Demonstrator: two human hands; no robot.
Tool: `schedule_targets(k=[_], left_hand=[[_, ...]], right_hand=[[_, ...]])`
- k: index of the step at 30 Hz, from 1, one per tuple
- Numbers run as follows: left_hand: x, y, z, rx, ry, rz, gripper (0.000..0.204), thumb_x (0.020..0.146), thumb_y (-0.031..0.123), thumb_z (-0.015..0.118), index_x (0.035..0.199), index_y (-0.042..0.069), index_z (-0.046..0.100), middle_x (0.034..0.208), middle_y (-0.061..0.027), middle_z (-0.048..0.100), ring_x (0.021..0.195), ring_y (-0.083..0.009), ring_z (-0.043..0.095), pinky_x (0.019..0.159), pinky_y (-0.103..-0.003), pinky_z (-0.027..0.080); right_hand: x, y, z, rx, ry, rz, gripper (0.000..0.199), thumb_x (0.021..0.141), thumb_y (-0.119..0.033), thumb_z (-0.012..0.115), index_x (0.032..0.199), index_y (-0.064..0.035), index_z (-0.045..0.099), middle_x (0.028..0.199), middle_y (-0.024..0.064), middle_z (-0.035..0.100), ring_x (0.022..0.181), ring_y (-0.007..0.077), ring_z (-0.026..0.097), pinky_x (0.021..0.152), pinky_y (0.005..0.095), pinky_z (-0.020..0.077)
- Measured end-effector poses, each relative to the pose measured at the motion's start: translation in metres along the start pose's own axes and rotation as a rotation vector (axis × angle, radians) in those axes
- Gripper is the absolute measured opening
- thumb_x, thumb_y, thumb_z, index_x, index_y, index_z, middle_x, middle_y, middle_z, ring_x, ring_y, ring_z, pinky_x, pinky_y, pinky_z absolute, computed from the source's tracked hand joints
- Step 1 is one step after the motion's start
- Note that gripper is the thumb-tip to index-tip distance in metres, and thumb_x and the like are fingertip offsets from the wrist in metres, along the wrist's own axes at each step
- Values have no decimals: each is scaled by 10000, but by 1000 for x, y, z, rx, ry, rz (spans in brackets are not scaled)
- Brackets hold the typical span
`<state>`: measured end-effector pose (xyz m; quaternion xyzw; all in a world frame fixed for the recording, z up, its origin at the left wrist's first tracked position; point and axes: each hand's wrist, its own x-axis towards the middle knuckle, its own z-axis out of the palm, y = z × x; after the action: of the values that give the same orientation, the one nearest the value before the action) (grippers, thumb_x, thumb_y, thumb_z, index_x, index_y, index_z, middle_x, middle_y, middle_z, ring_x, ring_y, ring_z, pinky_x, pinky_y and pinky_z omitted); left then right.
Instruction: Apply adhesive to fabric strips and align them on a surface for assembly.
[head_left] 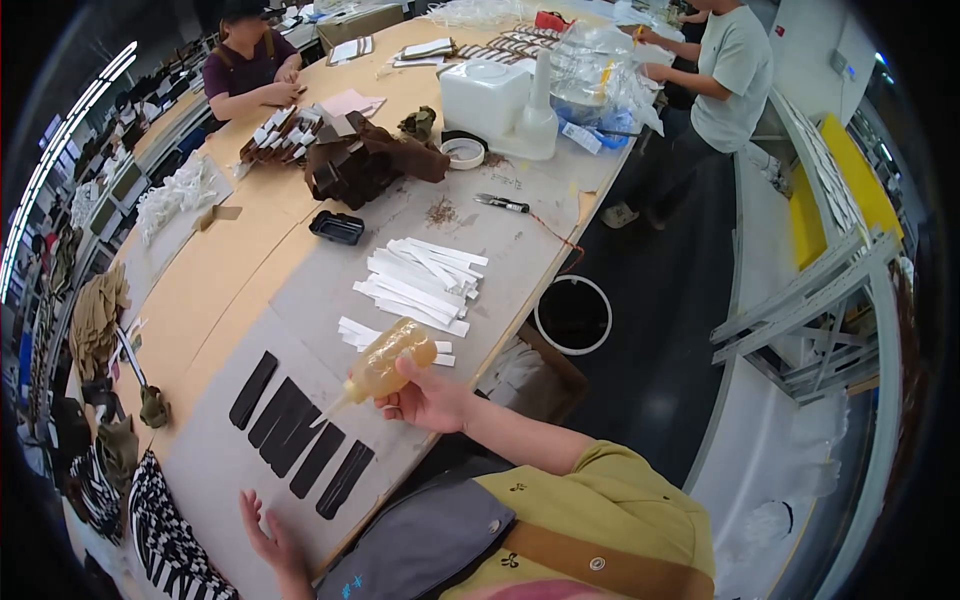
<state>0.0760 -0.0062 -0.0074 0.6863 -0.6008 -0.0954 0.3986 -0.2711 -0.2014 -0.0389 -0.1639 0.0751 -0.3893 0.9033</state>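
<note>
My right hand (pixel 432 397) grips a clear squeeze bottle (pixel 392 358) of amber liquid, tilted so its narrow nozzle points down to the left. The tip is over or at a row of black strips (pixel 287 425) lying on the grey board; whether it touches them I cannot tell. Some of the strips lie close against one another, others a little apart. My left hand (pixel 262 532) is open beside the strips, fingers apart and holding nothing. A loose pile of white strips (pixel 420 285) lies just beyond the bottle, which partly hides its near end.
Beyond the white strips are a small black tray (pixel 337 228), a cutter knife (pixel 501 203), a tape roll (pixel 463 152), crumpled brown material (pixel 370 165) and a white jug (pixel 490 100). A bin (pixel 573 314) stands by the table's right edge. Two people work at the far side.
</note>
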Motion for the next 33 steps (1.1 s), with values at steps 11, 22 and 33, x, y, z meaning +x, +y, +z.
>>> schedule_targets(k=[11,22,33], left_hand=[[-49,8,-5,401,148,-180,515,980,34,536,1487,3,450,1387,-185,579,1248,-303,545,1086,-395,400],[-49,12,-1,488,140,-97,408,955,34,565,1363,19,568,1304,-174,619,1195,-341,568,1026,-410,441],[-48,16,-2,513,141,-99,336,952,41,576,1283,14,625,1235,-160,640,1157,-344,580,992,-416,451]], right_hand=[[1,1,7,13,-52,70,397,1008,-457,610,1234,-133,567,1082,6,671,916,110,654,796,280,515],[-3,-3,11,-11,6,102,397,1000,-478,613,1211,-143,585,1026,-10,675,895,99,652,794,277,512],[-1,-2,10,-20,6,103,426,987,-497,626,1212,-137,599,1035,-14,680,897,98,657,790,273,520]])
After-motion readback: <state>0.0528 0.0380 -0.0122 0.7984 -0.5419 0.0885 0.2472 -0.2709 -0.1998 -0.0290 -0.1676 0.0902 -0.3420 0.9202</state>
